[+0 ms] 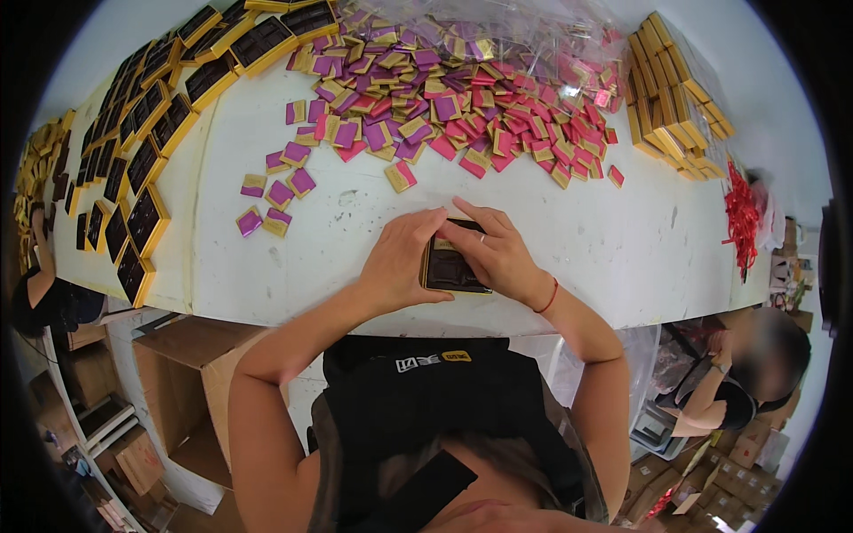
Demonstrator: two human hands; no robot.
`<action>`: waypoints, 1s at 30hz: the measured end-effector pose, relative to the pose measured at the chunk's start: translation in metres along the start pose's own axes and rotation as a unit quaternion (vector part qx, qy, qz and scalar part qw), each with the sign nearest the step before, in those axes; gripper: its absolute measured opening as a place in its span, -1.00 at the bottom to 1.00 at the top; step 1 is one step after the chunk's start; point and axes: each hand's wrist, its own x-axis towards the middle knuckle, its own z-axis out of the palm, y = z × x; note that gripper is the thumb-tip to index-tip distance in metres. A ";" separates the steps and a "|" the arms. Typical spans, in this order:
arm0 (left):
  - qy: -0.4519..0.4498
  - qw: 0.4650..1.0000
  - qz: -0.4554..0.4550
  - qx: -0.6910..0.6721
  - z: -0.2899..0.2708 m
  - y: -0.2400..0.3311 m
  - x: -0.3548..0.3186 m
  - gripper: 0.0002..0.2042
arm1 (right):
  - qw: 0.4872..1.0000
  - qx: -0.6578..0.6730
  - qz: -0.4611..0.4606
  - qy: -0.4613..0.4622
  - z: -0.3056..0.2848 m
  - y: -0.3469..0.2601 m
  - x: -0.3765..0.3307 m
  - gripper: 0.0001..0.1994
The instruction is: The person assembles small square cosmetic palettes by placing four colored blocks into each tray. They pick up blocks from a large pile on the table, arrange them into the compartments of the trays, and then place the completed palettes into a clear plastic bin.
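Observation:
A small square box (pixel 455 274) with a gold rim and a dark brown divided insert lies at the table's near edge. My left hand (pixel 398 259) wraps its left side, thumb at the near edge and fingers at the far corner. My right hand (pixel 505 258), a ring on one finger and a red string at the wrist, bends over the box's far and right side. Under its fingers, a gold wrapped piece (pixel 443 243) shows in the far left part of the insert. The right fingers hide part of the interior.
Purple, pink and gold wrapped squares (pixel 418 107) are heaped beyond, beneath clear plastic (pixel 533 35). Boxes with dark inserts (pixel 147 209) line the left; gold boxes (pixel 671 98) are stacked far right. Red ribbons (pixel 742 213) hang right. A carton (pixel 200 355) stands below left. Other people sit on both sides.

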 end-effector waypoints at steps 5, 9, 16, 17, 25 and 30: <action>0.054 0.996 0.073 0.027 0.006 -0.006 -0.006 0.04 | 0.988 0.115 0.098 -0.040 -0.009 -0.013 -0.008 -0.56; -0.001 0.989 0.063 0.134 0.002 0.002 -0.010 -0.09 | 0.939 0.270 0.181 0.109 -0.005 0.024 -0.009 -0.67; 0.029 0.986 0.058 0.155 0.003 0.004 -0.015 -0.13 | 0.989 -0.081 -0.028 0.119 0.029 0.095 0.112 -0.68; 0.032 0.987 0.059 0.149 0.004 0.003 -0.016 -0.13 | 0.992 -0.073 -0.018 0.098 0.032 0.100 0.114 -0.68; 0.029 0.992 0.034 0.117 0.001 0.000 -0.021 -0.13 | 0.904 0.232 0.349 0.089 -0.014 0.059 0.060 -0.79; 0.021 0.993 0.032 0.116 0.000 0.000 -0.018 -0.14 | 0.826 0.450 0.338 0.024 -0.042 0.024 -0.004 -0.79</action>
